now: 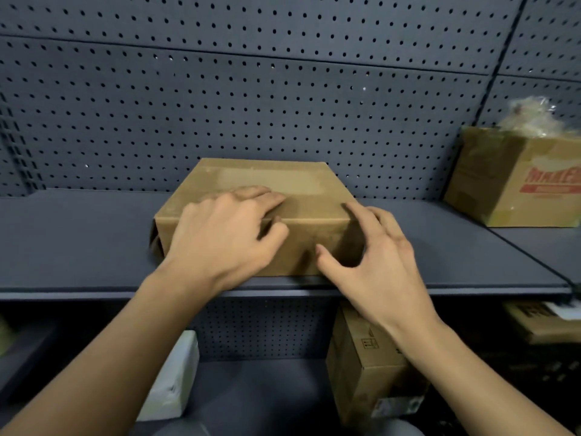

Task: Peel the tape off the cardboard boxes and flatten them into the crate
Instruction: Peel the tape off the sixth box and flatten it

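Note:
A closed brown cardboard box (276, 184) sits on the dark grey shelf (78, 243) in the middle of the view, with clear tape across its top. My left hand (220, 237) lies over the box's near top edge, fingers spread on the top and thumb on the front face. My right hand (374, 262) is at the box's near right corner, fingers spread and slightly bent, thumb against the front face. Neither hand grips anything. No crate is in view.
A second cardboard box with red print (515, 180) stands at the right on the shelf, crumpled clear plastic (531, 118) sticking out of it. A pegboard wall (283, 89) backs the shelf. On the lower shelf stand a brown box (364, 366) and a white package (176, 379).

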A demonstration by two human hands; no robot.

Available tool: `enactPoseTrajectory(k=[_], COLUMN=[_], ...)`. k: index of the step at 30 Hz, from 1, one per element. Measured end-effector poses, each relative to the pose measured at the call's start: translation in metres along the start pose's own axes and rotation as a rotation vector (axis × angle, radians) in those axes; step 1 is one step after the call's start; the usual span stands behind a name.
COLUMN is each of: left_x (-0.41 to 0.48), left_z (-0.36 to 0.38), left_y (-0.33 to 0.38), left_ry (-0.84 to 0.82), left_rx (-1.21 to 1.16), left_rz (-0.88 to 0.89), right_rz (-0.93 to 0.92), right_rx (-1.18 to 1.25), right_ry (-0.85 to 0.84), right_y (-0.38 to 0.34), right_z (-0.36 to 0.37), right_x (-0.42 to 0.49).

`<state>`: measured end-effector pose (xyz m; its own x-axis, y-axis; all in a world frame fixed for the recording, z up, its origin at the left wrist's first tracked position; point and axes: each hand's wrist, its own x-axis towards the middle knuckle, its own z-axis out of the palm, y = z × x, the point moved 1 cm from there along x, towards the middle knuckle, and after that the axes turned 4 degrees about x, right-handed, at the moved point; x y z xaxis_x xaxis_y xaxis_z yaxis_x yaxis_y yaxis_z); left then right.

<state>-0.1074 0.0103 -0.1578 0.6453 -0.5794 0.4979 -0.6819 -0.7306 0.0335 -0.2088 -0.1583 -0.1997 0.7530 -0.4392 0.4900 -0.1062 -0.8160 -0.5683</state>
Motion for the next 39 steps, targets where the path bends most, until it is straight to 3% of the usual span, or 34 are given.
enactPoseTrajectory(k=[4, 15, 39], left_x=[-0.006, -0.003, -0.005], left_z=[0.019, 0.035, 0.035], left_y=[-0.001, -0.004, -0.014], left_ry=[0.132, 0.299, 0.294], left_rx=[0.03, 0.017, 0.048], left_rz=[0.018, 0.035, 0.14], right_rz=[0.003, 0.064, 0.056], right_rx=[-0.011, -0.012, 0.012], right_ry=[0.098, 0.301, 0.222], right_y=[-0.002, -0.011, -0.015], right_z=[0.013, 0.033, 0.026], right_x=[-0.003, 0.0, -0.003])
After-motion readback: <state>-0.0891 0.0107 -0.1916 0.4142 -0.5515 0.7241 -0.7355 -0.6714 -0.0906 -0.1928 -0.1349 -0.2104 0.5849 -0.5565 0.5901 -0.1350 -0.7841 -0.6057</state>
